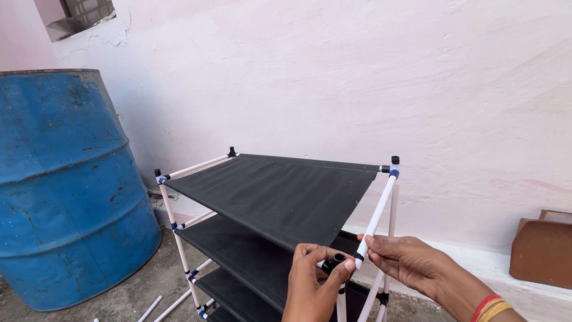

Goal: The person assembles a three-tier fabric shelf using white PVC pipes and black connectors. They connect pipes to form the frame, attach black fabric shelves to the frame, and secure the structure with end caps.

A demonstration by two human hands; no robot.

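- Fingers of the left hand (313, 283) curl around the near corner of a shoe rack (268, 197), thumb and forefinger pinched on a black plastic corner connector (338, 260) whose open socket faces up.
- Fingers of the right hand (405, 260) close in a light pinch on the lower end of a white side tube (376, 217), just right of the connector and touching it.
- From the right fingers the side tube slants up and away to a black connector (394, 160) at the far right corner of the rack.
- Just beyond both sets of fingers stretches the top black fabric shelf (280, 191), pulled flat between white tubes; two more black shelves lie below it.
- Directly under the left fingers a white upright tube (341, 304) runs down out of view.
- On the right wrist sit red and yellow bangles (491, 307).
- Far left of the fingers stands a large blue metal drum (62, 191) with rust spots, on a concrete floor (134, 292).
- Loose white tubes (173, 304) lie on the floor, left of and below the fingers, beside the rack's front legs.
- Behind everything rises a pale pink wall (357, 77); far right of the fingers a brown cardboard piece (541, 247) leans against it.
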